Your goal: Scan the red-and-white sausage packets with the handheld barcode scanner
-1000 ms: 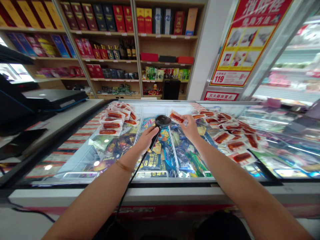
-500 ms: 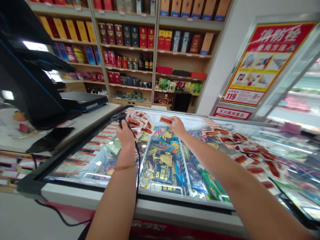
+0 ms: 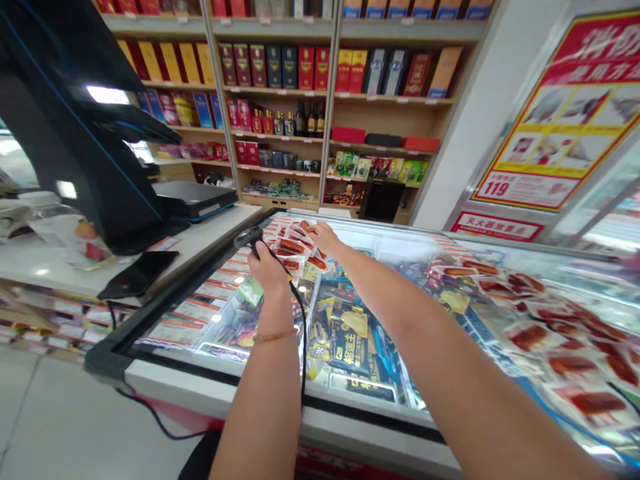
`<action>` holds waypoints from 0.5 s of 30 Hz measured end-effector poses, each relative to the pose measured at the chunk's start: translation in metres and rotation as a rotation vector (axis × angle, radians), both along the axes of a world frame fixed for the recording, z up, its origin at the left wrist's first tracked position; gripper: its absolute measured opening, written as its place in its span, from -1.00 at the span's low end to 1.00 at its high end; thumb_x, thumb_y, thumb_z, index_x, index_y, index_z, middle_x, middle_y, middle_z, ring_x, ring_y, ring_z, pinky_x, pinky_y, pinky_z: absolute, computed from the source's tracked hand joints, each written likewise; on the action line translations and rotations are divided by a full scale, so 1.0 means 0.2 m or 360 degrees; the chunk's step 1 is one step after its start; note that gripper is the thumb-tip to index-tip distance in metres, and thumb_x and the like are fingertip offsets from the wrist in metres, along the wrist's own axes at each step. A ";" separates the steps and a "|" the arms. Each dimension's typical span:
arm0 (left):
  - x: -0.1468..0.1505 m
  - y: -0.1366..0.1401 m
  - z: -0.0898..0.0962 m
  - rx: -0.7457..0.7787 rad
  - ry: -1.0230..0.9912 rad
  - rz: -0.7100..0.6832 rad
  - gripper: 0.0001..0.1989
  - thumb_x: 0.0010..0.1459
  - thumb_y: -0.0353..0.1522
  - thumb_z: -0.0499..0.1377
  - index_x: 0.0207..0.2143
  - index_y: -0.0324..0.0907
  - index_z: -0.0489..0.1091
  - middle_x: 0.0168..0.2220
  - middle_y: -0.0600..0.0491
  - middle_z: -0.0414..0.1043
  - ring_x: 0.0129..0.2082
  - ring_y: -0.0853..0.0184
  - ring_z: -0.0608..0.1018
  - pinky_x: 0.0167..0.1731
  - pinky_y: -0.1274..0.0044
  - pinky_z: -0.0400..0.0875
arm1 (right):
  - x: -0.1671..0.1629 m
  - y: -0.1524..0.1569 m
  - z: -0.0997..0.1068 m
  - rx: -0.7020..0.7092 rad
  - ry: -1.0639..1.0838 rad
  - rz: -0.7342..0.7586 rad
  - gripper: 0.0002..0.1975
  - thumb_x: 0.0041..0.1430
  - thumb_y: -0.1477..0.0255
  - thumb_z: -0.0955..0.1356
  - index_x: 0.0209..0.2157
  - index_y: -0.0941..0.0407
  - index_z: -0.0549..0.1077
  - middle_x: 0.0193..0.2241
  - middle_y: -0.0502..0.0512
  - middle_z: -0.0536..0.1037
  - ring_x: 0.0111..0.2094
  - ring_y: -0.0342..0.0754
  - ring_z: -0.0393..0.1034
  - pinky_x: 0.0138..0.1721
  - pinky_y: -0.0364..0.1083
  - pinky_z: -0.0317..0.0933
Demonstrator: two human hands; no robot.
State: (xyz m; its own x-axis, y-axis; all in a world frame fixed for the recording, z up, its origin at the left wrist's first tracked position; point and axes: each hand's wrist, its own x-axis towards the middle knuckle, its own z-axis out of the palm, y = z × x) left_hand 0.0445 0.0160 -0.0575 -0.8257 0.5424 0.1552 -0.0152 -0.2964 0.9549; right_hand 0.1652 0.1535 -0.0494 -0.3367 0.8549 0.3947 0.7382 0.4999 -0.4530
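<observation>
A pile of sausage packets (image 3: 291,248) is being supported on the glass freezer lid (image 3: 395,249) and reached by the right hand (image 3: 325,239), whose grip cannot be discerned. A corded scanner (image 3: 249,236) is being grasped by the left hand (image 3: 269,268). Packet placement is apparently being performed; controlled release is likely being required next.

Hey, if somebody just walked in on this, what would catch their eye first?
Probably the two arms over the glass-topped freezer: the left hand grips a black corded scanner, while the right hand is at the left pile of reddish packets. A larger spread of packets lies to the right, below a red-and-yellow wall poster.
</observation>
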 end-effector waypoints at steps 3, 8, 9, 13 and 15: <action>0.04 0.01 0.00 0.0062 0.0021 -0.0020 -0.50 0.22 0.01 -0.06 -0.23 -0.25 0.36 -0.37 -0.05 0.44 -0.39 0.28 0.51 -0.37 0.46 0.38 | 0.17 -0.04 -0.02 0.0019 0.0023 -0.0114 -0.64 0.26 0.34 0.24 0.07 0.01 0.42 0.27 0.09 0.21 0.33 0.09 -0.05 0.28 0.15 -0.06; 0.21 -0.02 0.01 0.0113 0.0035 -0.0320 -0.56 0.17 0.00 0.02 -0.26 -0.21 0.35 -0.45 0.04 0.41 -0.49 0.36 0.47 -0.48 0.52 0.36 | 0.66 -0.17 -0.15 0.0025 0.0001 -0.0524 -0.63 0.26 0.38 0.24 0.09 0.03 0.38 0.29 0.18 0.17 0.31 0.11 0.00 0.24 0.20 -0.01; 0.26 -0.03 0.01 0.0102 -0.0011 -0.0434 -0.57 0.16 0.00 0.04 -0.27 -0.20 0.34 -0.49 0.07 0.38 -0.55 0.39 0.44 -0.53 0.55 0.34 | 0.78 -0.21 -0.19 0.0023 -0.0030 -0.0652 -0.63 0.26 0.40 0.24 0.09 0.05 0.38 0.29 0.20 0.17 0.30 0.12 0.01 0.23 0.21 0.00; 0.48 -0.11 0.00 -0.0034 -0.0229 -0.1039 -0.60 0.10 -0.01 0.10 -0.34 -0.19 0.32 -0.54 0.12 0.35 -0.68 0.47 0.34 -0.70 0.61 0.23 | 1.25 -0.37 -0.30 0.0017 -0.0193 -0.1113 -0.59 0.25 0.43 0.24 0.12 0.11 0.34 0.29 0.29 0.15 0.29 0.19 0.02 0.22 0.22 -0.01; 0.57 -0.15 -0.02 -0.0091 -0.0229 -0.1296 -0.60 0.05 -0.02 0.15 -0.36 -0.19 0.31 -0.52 0.11 0.38 -0.69 0.48 0.34 -0.74 0.62 0.21 | 1.43 -0.43 -0.33 -0.0014 -0.0282 -0.1266 -0.56 0.26 0.41 0.23 0.16 0.15 0.31 0.31 0.33 0.09 0.31 0.22 -0.02 0.23 0.23 -0.04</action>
